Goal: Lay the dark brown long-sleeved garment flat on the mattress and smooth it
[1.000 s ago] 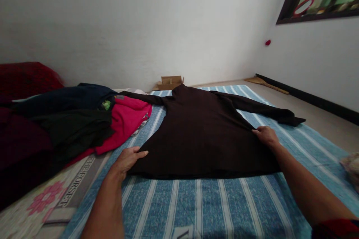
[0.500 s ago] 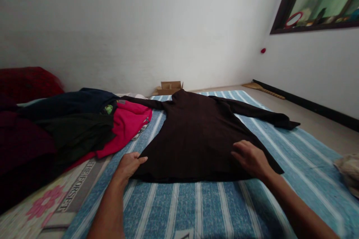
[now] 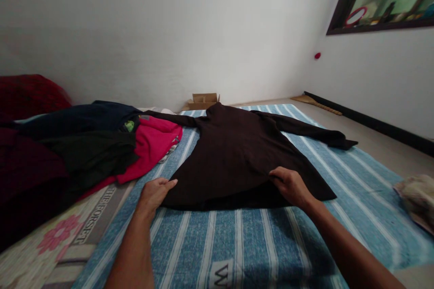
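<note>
A dark brown long-sleeved top lies spread out, its collar away from me and its hem toward me. At the hem's left corner, my left hand pinches the cloth between thumb and fingers. My right hand grips the front layer right of the middle and lifts it a little, so the hem gapes there. Both sleeves reach outward; the left one runs onto the pink garment.
A blue-and-white striped sheet lies beneath the top. To the left are piled a dark green garment and a navy one. A cardboard box stands by the wall. At right is a beige bundle.
My right hand has closed on the top's front layer and raised it slightly, shifting a little left. My left hand stays at the left corner. The view has tilted slightly.
</note>
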Demonstrator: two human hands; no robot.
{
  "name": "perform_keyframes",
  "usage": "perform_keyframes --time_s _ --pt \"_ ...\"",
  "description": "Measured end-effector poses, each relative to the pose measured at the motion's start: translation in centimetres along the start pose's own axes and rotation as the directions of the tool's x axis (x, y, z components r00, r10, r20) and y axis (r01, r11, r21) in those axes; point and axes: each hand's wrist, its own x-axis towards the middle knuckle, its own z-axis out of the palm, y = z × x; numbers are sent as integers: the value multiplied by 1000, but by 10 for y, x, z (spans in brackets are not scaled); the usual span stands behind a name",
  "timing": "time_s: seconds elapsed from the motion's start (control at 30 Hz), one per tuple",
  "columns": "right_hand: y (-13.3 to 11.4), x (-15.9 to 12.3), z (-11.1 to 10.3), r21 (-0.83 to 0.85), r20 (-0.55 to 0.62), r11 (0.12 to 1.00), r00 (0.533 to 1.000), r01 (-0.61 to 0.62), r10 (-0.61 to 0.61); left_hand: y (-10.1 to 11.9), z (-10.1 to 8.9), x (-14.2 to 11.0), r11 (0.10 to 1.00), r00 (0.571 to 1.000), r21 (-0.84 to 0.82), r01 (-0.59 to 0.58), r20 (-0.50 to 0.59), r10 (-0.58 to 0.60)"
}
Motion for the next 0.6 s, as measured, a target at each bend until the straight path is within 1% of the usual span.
perform_keyframes --time_s 0.1,0.2,0.27,0.3,0.37,0.43,0.47,0.5,0.53,0.57,0.6 --pt "-2 5 -8 69 -44 997 998 -32 35 -1 2 0 999 999 -34 31 -38 -32" --pt "-2 6 -13 117 -81 993 996 -35 44 -7 5 3 997 998 -71 41 -37 -44" --pt "-2 5 -15 132 -101 991 994 -35 48 -11 5 7 998 998 -45 40 -42 -42" --pt "-1 4 -15 139 -105 990 993 -38 53 -11 5 9 999 998 4 40 -52 -40" --pt "-2 3 -15 153 -110 987 992 -48 65 -7 2 8 982 994 175 66 -96 -50" --pt "-5 3 -15 160 -110 986 992 -50 68 6 2 -2 925 977 363 112 -212 -35" --pt "-8 4 -16 161 -113 986 992 -45 64 15 3 -12 897 960 427 118 -281 7" --pt "-11 6 -18 160 -121 986 991 -37 56 26 7 -25 886 936 457 84 -341 87" --pt "-14 9 -20 158 -133 987 990 -25 47 37 13 -40 887 912 461 -11 -360 198" --pt "-18 12 -22 156 -148 988 988 -13 37 47 22 -57 878 886 452 -161 -325 330" --pt "-22 16 -24 154 -164 988 986 -2 27 58 33 -74 842 856 416 -344 -229 463"
